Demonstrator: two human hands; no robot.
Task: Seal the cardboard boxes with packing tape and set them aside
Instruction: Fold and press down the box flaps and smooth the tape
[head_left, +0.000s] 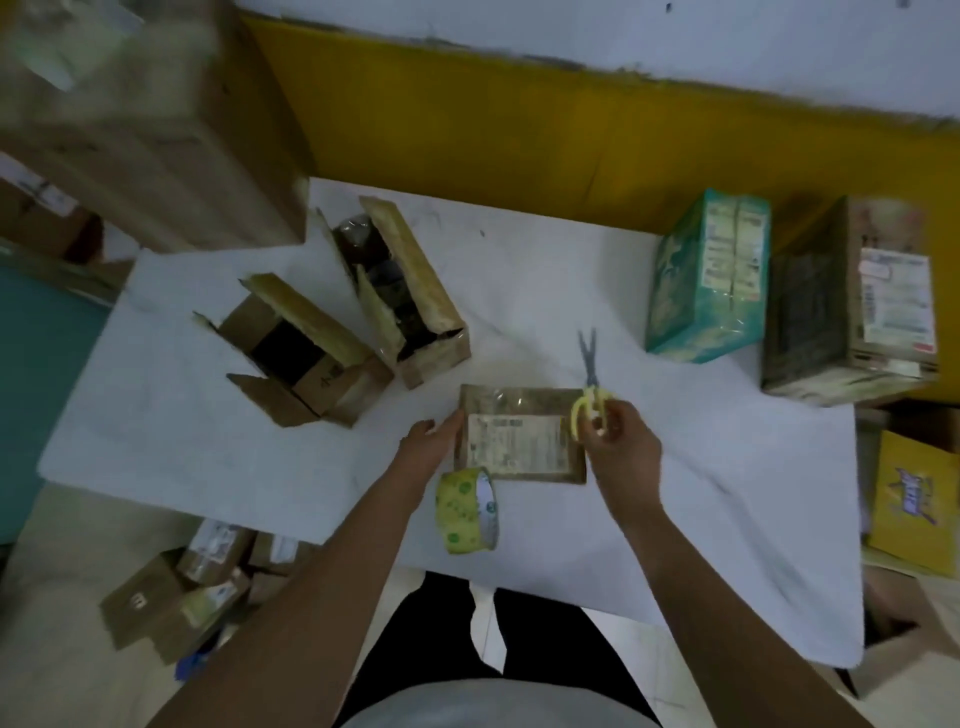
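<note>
Small labelled box (519, 434) sits mid-table (208, 441), scissors (592, 384) in hand.
The left hand (431, 441) rests straight-fingered against the box's left edge; the right hand (618, 441) grips the yellow-handled scissors at its far right corner; a tape roll (467, 512) stands just beside.

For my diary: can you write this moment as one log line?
left hand: touches flat labelled brown cardboard box | right hand: holds yellow-handled scissors | yellow-green tape roll: on white table

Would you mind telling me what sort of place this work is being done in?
Probably a small parcel-packing area: a labelled cardboard box and open boxes on the white table, more parcels piled on the floor, plus a tape roll and scissors.
</note>
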